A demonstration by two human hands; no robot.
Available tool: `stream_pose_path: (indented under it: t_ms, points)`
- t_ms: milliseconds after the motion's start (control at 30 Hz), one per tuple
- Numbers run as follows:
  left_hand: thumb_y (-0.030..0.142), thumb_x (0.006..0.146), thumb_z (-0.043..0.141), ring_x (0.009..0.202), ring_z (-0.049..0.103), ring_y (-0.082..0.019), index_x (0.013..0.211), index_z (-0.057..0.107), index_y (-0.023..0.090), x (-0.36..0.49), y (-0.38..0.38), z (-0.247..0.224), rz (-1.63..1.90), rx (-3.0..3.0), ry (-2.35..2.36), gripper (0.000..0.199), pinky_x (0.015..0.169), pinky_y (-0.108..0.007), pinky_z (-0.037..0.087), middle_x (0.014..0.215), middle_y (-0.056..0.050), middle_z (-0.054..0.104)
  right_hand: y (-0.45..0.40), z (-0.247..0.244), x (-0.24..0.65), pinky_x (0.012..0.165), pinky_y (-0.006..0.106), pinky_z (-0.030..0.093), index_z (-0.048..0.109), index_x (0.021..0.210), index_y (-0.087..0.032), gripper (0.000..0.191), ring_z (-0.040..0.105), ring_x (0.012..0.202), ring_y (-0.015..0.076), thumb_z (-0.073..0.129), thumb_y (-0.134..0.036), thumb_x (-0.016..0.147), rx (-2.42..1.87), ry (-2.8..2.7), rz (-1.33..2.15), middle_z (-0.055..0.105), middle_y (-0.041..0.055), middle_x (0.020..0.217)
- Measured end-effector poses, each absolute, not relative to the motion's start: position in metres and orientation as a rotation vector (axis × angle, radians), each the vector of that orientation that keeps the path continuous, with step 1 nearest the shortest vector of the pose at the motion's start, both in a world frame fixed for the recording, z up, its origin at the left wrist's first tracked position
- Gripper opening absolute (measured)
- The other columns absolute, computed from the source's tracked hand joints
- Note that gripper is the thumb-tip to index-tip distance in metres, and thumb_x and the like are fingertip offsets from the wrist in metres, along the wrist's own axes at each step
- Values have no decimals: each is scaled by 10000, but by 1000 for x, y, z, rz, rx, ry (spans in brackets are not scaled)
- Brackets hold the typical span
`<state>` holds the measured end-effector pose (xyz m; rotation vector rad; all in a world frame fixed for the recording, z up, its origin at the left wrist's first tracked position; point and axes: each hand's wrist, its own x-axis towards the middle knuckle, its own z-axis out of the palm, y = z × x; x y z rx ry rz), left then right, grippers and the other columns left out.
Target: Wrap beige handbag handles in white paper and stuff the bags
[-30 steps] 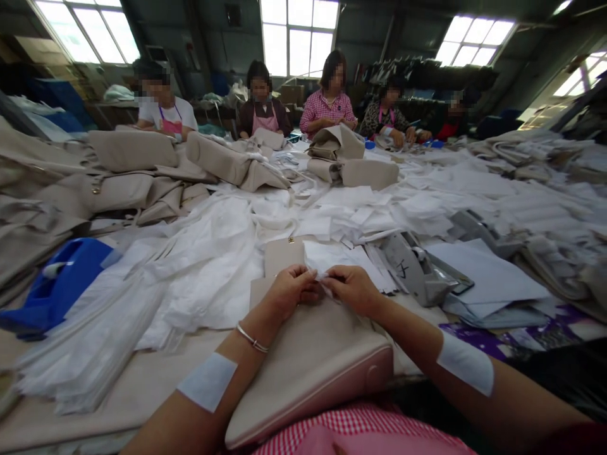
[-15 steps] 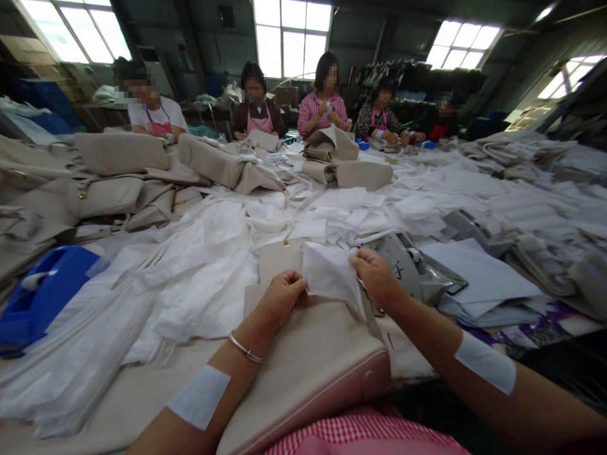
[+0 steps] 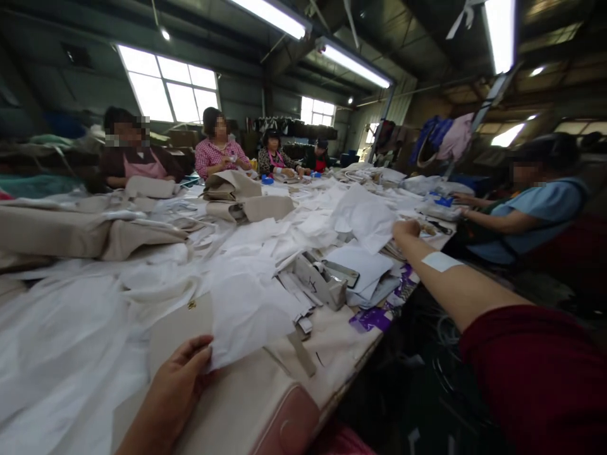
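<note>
My left hand (image 3: 183, 373) pinches the left edge of a thin white sheet (image 3: 246, 309), which lies over the flap of a beige bag (image 3: 237, 404) at the table's near edge. The bag's flap (image 3: 183, 325) bears a small gold clasp. My right hand (image 3: 406, 230) is stretched far out to the right, its fingers closed on the edge of another large white sheet (image 3: 367, 215), raised above the pile. White patches are stuck on my right forearm.
A grey tape dispenser (image 3: 315, 281) stands mid-table beside a phone (image 3: 341, 273) and paper sheets (image 3: 365, 259). Beige bags (image 3: 52, 230) are heaped left. Several people sit across the table; a person in blue (image 3: 535, 208) sits at the right.
The view has swung right. My right hand has left the sheet at the bag and reached far right to another white sheet. My left hand still holds the sheet at the bag.
</note>
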<state>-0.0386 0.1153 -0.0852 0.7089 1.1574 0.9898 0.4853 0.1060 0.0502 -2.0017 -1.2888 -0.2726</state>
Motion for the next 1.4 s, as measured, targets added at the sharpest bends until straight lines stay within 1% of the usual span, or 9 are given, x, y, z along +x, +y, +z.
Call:
stream_pose_path:
  t_ms: [167, 400, 533, 633, 700, 800, 967, 1200, 1400]
  points:
    - [154, 595, 801, 604, 633, -146, 957, 641, 204, -41, 117, -91, 918, 731, 1204, 399, 543, -236, 564, 764, 11, 656, 97, -2, 509, 829, 404, 544, 575, 1207, -162, 312, 619, 989, 209, 576, -325, 940, -2222, -878, -276, 597, 94, 1188]
    - [250, 506, 862, 635, 639, -167, 972, 650, 215, -40, 118, -86, 867, 746, 1268, 513, 551, -255, 571, 804, 14, 672, 98, -57, 527, 821, 395, 545, 584, 1186, -163, 291, 623, 971, 200, 576, -318, 941, -2466, -723, -209, 606, 88, 1168]
    - [265, 492, 859, 610, 631, -162, 960, 661, 210, -34, 116, -80, 865, 746, 1299, 511, 524, -245, 562, 785, 12, 677, 110, -56, 519, 934, 481, 468, 540, 1251, -122, 337, 553, 1132, 276, 507, -297, 964, -2583, -821, -269, 539, 160, 1292]
    - [250, 481, 860, 608, 630, -156, 954, 661, 211, -33, 117, -80, 867, 742, 1308, 515, 530, -242, 562, 795, 15, 677, 121, -53, 500, 1001, 425, 384, 567, 1226, -82, 346, 494, 1213, 302, 404, -261, 978, -2575, -1160, -263, 532, 219, 1315]
    - [248, 488, 857, 608, 629, -155, 956, 663, 214, -34, 117, -81, 861, 743, 1307, 508, 545, -248, 564, 792, 15, 673, 127, -58, 481, 952, 353, 406, 640, 1126, -114, 335, 555, 1134, 278, 417, -302, 962, -2561, -1414, -170, 627, 188, 1185]
    - [280, 487, 862, 570, 603, -142, 959, 671, 216, -36, 117, -81, 866, 755, 1312, 513, 506, -229, 536, 759, 21, 659, 129, -76, 453, 851, 335, 448, 694, 1002, -138, 338, 614, 1010, 286, 545, -413, 875, -2591, -1664, -20, 683, 167, 1024]
    - [301, 436, 876, 532, 576, -136, 920, 681, 206, -36, 116, -77, 884, 770, 1312, 531, 426, -203, 480, 711, 26, 647, 127, -97, 429, 870, 424, 438, 635, 1129, -103, 384, 575, 1075, 357, 607, -333, 823, -2683, -1756, -4, 595, 258, 1160]
    - [247, 490, 861, 584, 618, -150, 949, 666, 197, -39, 118, -82, 884, 723, 1243, 501, 500, -226, 542, 734, 15, 656, 145, -97, 425, 901, 473, 424, 558, 1235, -91, 503, 572, 1102, 376, 664, -243, 766, -2688, -1799, 53, 585, 257, 1168]
    - [239, 508, 877, 546, 606, -132, 977, 634, 211, -43, 120, -92, 872, 704, 1200, 529, 509, -229, 544, 723, 23, 649, 152, -81, 446, 799, 334, 489, 655, 1112, -80, 533, 649, 951, 284, 746, -330, 651, -2575, -1804, 305, 678, 193, 1058]
